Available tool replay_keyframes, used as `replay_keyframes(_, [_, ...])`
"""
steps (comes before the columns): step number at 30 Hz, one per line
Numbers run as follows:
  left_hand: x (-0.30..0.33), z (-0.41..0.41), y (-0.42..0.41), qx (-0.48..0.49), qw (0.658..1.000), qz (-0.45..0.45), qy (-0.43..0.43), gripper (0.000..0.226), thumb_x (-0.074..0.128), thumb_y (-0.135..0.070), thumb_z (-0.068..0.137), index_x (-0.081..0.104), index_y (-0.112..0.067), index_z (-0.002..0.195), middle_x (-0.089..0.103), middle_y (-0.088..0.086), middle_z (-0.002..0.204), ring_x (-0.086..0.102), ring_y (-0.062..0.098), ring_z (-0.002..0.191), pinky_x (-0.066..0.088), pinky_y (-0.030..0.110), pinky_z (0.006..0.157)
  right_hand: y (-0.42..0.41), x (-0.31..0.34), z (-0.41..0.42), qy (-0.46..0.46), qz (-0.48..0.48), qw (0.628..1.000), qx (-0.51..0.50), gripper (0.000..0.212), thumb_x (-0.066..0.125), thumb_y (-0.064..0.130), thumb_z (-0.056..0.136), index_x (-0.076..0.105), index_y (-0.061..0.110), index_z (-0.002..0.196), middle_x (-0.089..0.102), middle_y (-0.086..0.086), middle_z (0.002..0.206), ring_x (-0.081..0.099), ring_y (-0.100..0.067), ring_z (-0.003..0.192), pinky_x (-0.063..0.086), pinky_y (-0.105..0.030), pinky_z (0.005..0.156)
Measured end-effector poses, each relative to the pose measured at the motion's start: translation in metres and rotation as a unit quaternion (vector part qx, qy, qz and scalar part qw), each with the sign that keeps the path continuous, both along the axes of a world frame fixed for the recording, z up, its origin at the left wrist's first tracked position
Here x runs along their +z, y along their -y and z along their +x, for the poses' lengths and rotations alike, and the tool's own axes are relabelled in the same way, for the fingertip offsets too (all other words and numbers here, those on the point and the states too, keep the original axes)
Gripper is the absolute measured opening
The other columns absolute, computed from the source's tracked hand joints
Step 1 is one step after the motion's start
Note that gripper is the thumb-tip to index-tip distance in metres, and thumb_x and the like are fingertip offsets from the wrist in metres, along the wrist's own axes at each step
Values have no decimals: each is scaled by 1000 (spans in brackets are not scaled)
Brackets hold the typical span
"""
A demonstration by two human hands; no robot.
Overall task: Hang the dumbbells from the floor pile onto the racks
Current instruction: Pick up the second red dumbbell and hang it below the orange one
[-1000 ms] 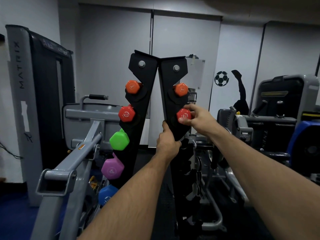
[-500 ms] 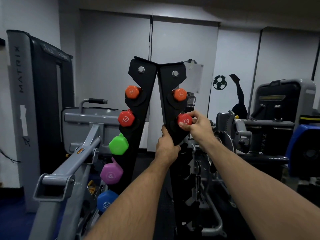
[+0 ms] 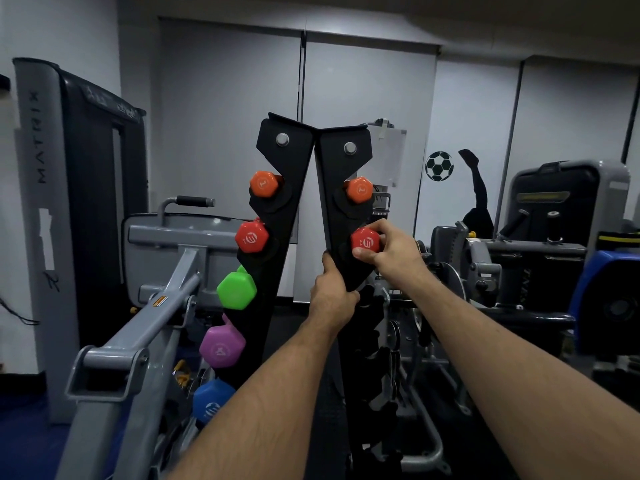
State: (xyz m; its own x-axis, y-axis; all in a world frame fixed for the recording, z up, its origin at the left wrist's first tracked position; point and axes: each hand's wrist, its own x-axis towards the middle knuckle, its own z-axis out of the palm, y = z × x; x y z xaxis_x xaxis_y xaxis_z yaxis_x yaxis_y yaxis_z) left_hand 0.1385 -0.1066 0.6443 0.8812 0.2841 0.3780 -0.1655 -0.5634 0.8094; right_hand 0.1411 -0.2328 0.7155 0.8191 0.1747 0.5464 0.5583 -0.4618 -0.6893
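Here, right hand (image 3: 391, 249) gripping red dumbbell (image 3: 365, 240) at right rack (image 3: 341, 216); left hand (image 3: 332, 299) clasping that rack's edge.

- right hand (image 3: 388, 249) hides the red dumbbell (image 3: 365, 241) handle
- blue dumbbell (image 3: 211, 403) partly behind the left forearm
- rack (image 3: 341, 216) foot lost in shadow

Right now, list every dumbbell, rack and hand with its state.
Left rack: upright, five dumbbells hung.
Right rack: upright, gripped at its edge.
Orange dumbbell: hung, top right slot.
Red dumbbell: in second right slot, gripped.
Right hand: grips the red dumbbell.
Left hand: grips the right rack.
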Motion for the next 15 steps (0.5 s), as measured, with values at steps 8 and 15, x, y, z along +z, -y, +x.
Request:
replay_keyframes(8, [-1,-2,0,-7,1000,-7,-5,90,72,-11,89,14,-28,155,64,9,121,67,28,108,61,45,89,4,-10,-6,7,-20,1000,17,64,82,22,87,51,23,143,61,1,131,59,-16,121,53,-26,97])
replay_keyframes(15, [0,-3,0,5,1000,11,-4,85,73,-14,89,18,-24,153,64,11,121,66,31,109,60,45,90,1,-20,-10,39,-28,999,-13,83,82,24,88,35,24,157,57,-1,141,55,-15,124,39,-21,98])
